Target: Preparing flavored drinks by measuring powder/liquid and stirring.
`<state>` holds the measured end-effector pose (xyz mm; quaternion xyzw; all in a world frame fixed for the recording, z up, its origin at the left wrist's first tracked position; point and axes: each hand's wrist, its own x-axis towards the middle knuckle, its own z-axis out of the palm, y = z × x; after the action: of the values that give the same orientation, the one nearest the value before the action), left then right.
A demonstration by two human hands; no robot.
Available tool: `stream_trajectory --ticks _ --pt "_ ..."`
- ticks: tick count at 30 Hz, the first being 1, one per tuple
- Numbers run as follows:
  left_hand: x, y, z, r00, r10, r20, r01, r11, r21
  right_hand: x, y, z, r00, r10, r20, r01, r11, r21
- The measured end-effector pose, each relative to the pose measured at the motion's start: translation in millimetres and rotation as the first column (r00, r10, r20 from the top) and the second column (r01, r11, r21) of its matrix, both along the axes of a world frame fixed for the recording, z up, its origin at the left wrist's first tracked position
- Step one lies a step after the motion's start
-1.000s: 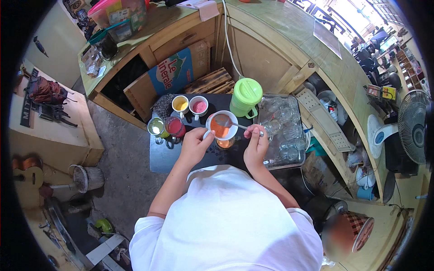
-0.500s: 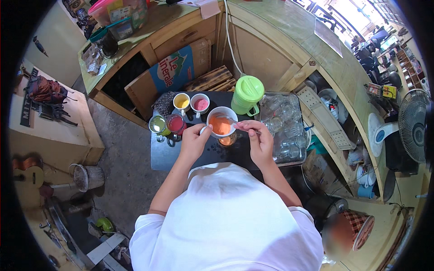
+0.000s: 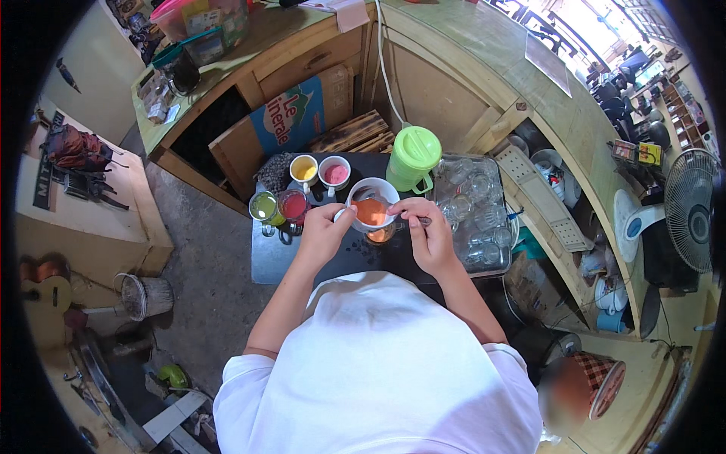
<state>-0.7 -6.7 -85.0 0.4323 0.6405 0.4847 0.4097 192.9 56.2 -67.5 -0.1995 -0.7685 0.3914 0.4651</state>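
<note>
White mug [image 3: 376,189] with orange contents was held above bench [image 3: 276,261], left grip [image 3: 330,229] clamped on its handle side. Spoon [image 3: 426,222] was clamped by right grip [image 3: 428,233] near mug's rim. Glass [image 3: 380,237] was partly hidden below mug. Green pitcher [image 3: 413,157] was placed beside tray [image 3: 488,273] filled with clear glassware [image 3: 458,208]. Yellow-filled cup [image 3: 304,171] and pink-filled cup [image 3: 335,174] were grouped left.

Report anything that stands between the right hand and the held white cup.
Nothing visible does: the right hand, gripping a spoon, is at the right side of the white cup, which the left hand holds.
</note>
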Motion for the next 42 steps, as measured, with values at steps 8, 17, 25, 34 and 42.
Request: stream_trajectory --ticks 8,17,25,34,42 --pt "-1.0 -0.6 -1.8 0.999 0.008 0.034 -0.009 1.0 0.029 -12.9 2.7 8.2 0.997 -0.061 -0.049 0.048 0.974 -0.223" --pt "-3.8 -2.6 -3.8 0.998 0.041 0.044 -0.042 0.999 0.019 -10.6 16.4 -1.6 0.996 0.042 -0.083 -0.057 0.98 -0.193" --pt "-0.6 -0.1 0.6 1.0 0.019 -0.002 -0.019 1.0 0.001 -19.6 8.9 -2.8 0.985 -0.141 -0.096 0.103 0.939 -0.329" --pt "-3.7 2.7 -3.5 1.0 -0.001 -0.027 0.001 1.0 0.003 -11.6 27.8 0.5 1.0 0.026 -0.016 -0.028 0.986 -0.161" --pt "0.1 2.0 -6.4 1.0 -0.016 0.006 0.016 1.0 0.022 -23.6 15.9 2.3 0.97 -0.234 -0.069 0.182 0.883 -0.433"
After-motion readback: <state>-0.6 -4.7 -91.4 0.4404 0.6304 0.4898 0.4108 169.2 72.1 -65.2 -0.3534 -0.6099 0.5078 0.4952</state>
